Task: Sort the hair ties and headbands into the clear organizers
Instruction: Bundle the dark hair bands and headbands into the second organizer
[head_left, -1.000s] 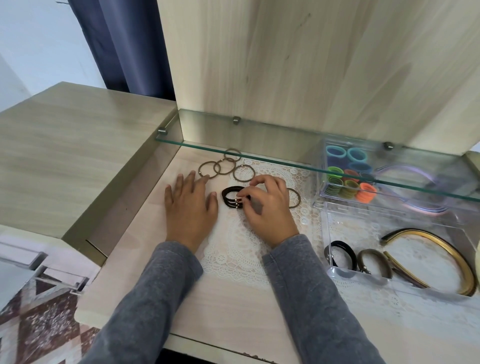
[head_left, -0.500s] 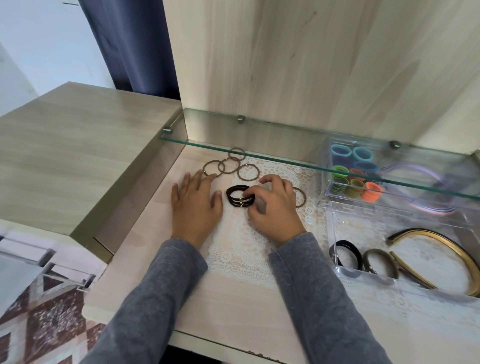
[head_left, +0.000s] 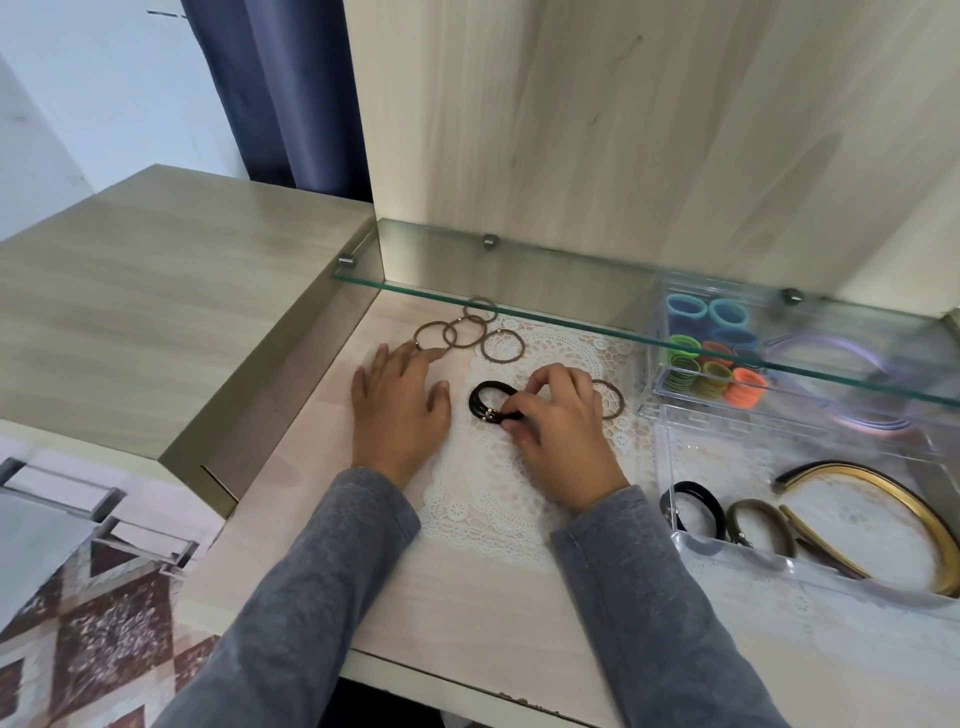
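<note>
The bundle of thin black elastic hair ties (head_left: 480, 413) lies on the white lace doily (head_left: 493, 499). Its right edge is pinched between the thumb and curled fingers of the right hand (head_left: 563, 434) — half a second ago those fingers only rested over it, and the bundle sits in much the same spot. The left hand (head_left: 400, 415) stays flat on the pale wooden surface (head_left: 467, 597) just beside the bundle, fingers straight, holding nothing. Four loose thin brown hair ties (head_left: 451, 335) lie by its fingertips; a fifth brown tie (head_left: 621, 400) shows just past the right hand. To the right, the near clear plastic organizer (head_left: 753, 564) holds a black looped tie (head_left: 693, 487), an olive-brown looped tie (head_left: 753, 503) and a gold headband (head_left: 883, 480). The far clear organizer (head_left: 655, 384), under the glass shelf (head_left: 519, 312), holds bright coloured ties (head_left: 714, 376) — and a lilac headband (head_left: 826, 340)
</note>
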